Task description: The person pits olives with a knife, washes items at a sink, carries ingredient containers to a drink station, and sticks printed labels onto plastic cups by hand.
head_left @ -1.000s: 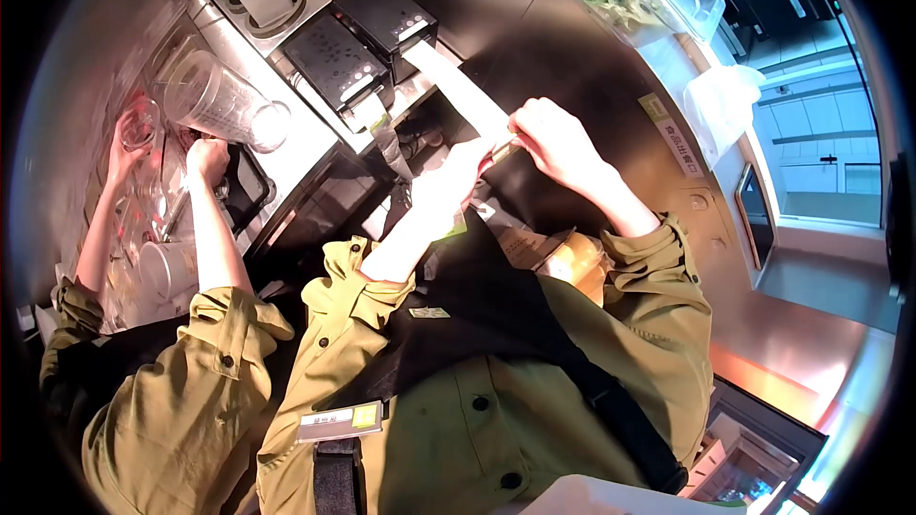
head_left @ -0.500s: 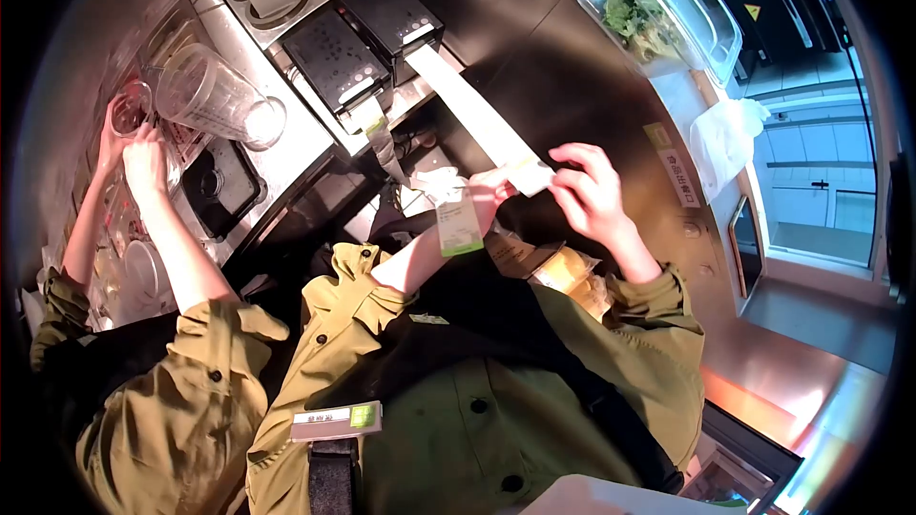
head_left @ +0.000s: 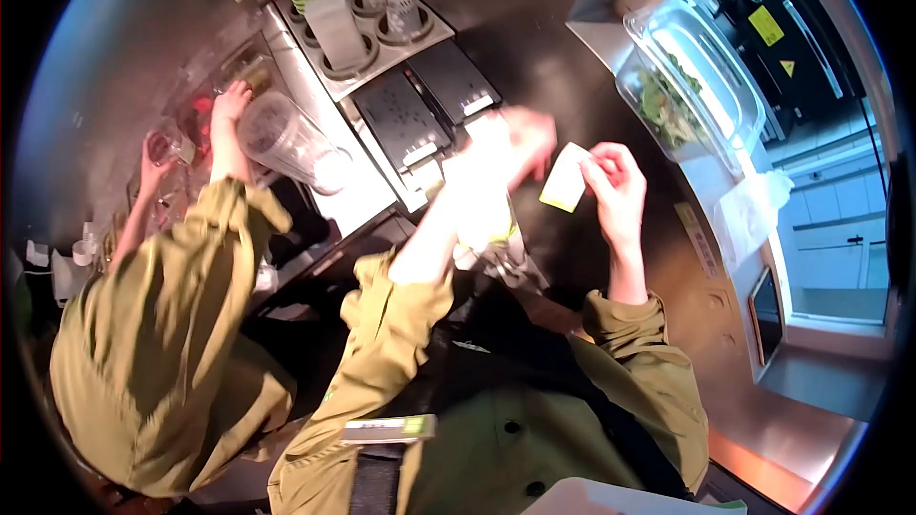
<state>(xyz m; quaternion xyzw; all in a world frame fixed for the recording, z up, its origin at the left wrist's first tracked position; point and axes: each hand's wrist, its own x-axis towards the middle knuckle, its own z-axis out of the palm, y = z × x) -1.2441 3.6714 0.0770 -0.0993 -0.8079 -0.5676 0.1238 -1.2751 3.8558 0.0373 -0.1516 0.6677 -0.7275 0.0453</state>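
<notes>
My right hand [head_left: 615,181] pinches a small white label [head_left: 565,177] with a green lower edge between thumb and fingers. To its left, my left hand [head_left: 520,145] reaches in front of the black label printers. It is smeared by motion and glare, so its fingers and anything in them cannot be made out. One printer [head_left: 453,79] is nearest to it, and a second printer [head_left: 393,116] stands to the left. A grey-white strip [head_left: 515,262] hangs below my left forearm.
At left, a co-worker's hand [head_left: 229,105] reaches over ingredient containers; the other holds a clear cup [head_left: 172,143]. A large clear measuring jug [head_left: 286,138] lies tilted on the counter. Cup holders [head_left: 405,27] stand behind the printers. A clear tub of greens [head_left: 673,100] sits at right.
The long white strip no longer stretches from the printer to my hands. My right hand now has a short label, and my left hand has moved up towards the printers. The view has shifted.
</notes>
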